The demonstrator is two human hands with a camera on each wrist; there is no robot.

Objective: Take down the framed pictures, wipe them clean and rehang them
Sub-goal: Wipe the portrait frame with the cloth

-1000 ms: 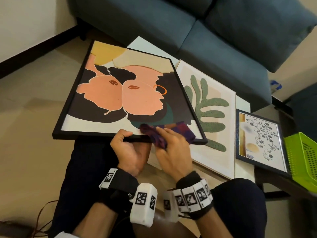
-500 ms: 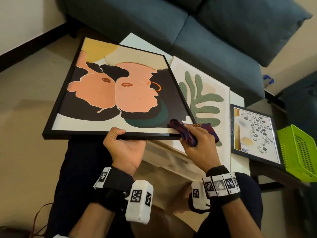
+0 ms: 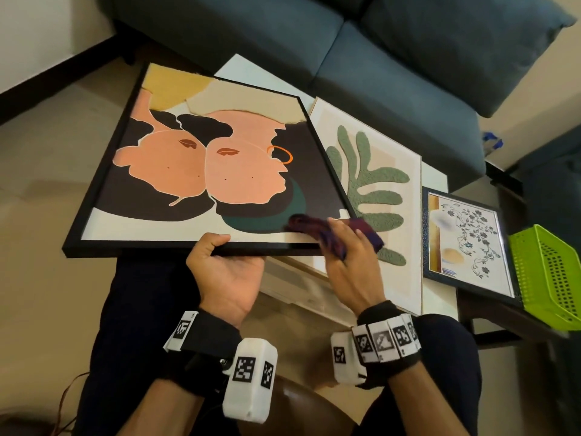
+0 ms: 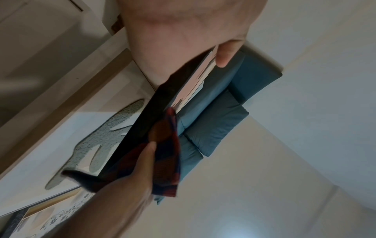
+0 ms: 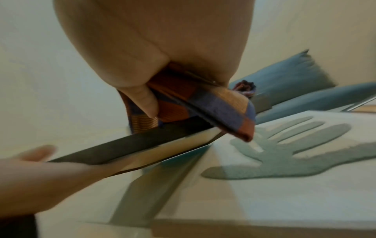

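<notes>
Black-framed picture of two faces (image 3: 201,171) at centre: left hand (image 3: 224,272) grips its near edge, right hand (image 3: 349,262) clasps a red-blue checked cloth (image 3: 314,228) there.

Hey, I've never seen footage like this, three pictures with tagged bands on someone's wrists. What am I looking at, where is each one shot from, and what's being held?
There is no machine here: a person works with bare hands and wears cameras. The big picture comes from a camera on the head, looking down. The other two come from cameras strapped to each wrist, looking along the hand, so they seem tilted and blurry.

The left hand holds the near edge of a black-framed picture of two faces, keeping it raised off the table. The right hand has its grip on a dark checked cloth and presses it on that picture's near right corner.

On the white table lie a leaf picture and a smaller floral picture. A green basket sits at the right, and a blue sofa stands behind.
</notes>
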